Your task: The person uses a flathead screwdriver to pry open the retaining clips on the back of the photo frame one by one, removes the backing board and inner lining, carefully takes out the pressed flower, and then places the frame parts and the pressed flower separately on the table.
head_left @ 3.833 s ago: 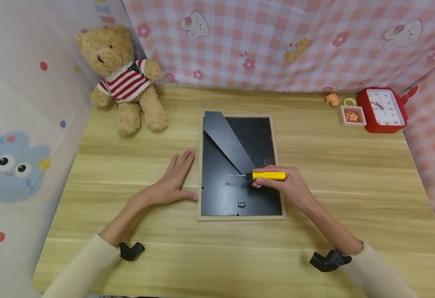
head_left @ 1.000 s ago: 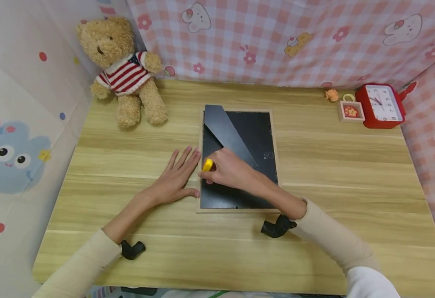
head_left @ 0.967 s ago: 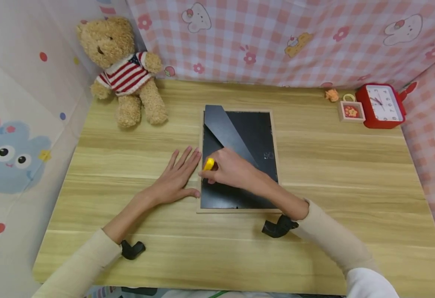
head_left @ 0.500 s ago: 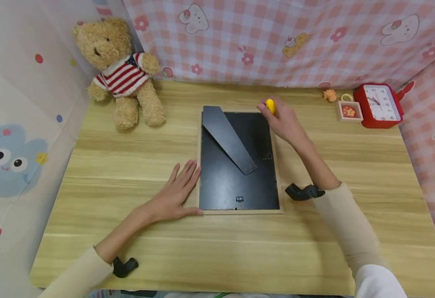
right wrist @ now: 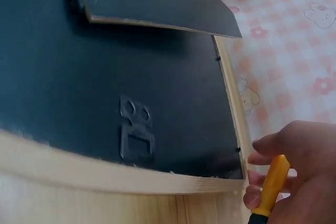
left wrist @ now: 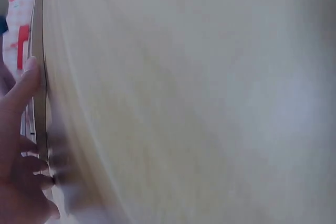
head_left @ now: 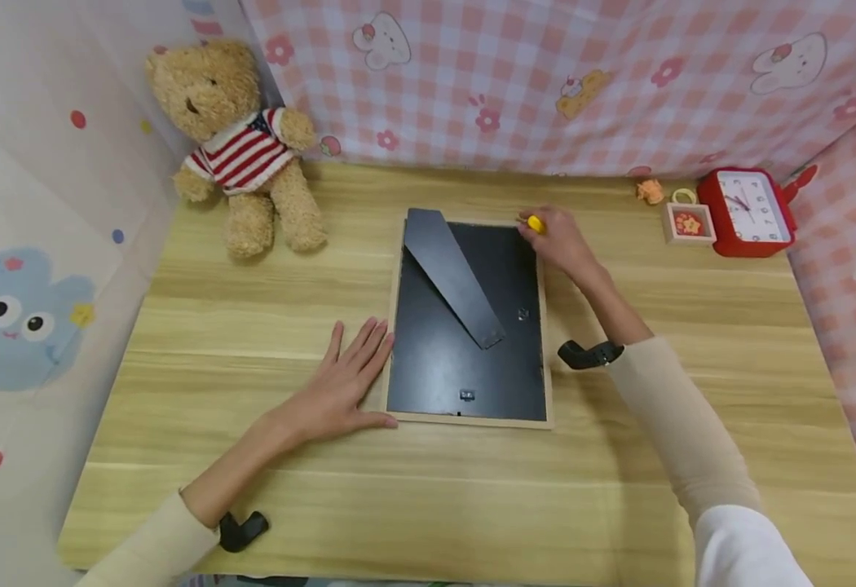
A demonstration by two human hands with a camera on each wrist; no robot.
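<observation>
picture frame (head_left: 435, 367) lies back-up on table (head_left: 472, 497), long axis near-to-far, stand leg (head_left: 453, 277) angled to its far left corner, left hand (head_left: 333, 395) spread against its left edge, right hand (head_left: 560, 243) gripping yellow screwdriver (head_left: 536, 224) at its far right corner, tip direction unclear.

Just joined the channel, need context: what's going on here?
A person has a picture frame lying back side up on a wooden table. Their left hand rests along its left edge, fingers extended, thumb by the near corner. The right hand grips a yellow-handled tool at the far right corner; its tip can't be made out. The black backing is in place, with the stand leg slanting across it.
</observation>
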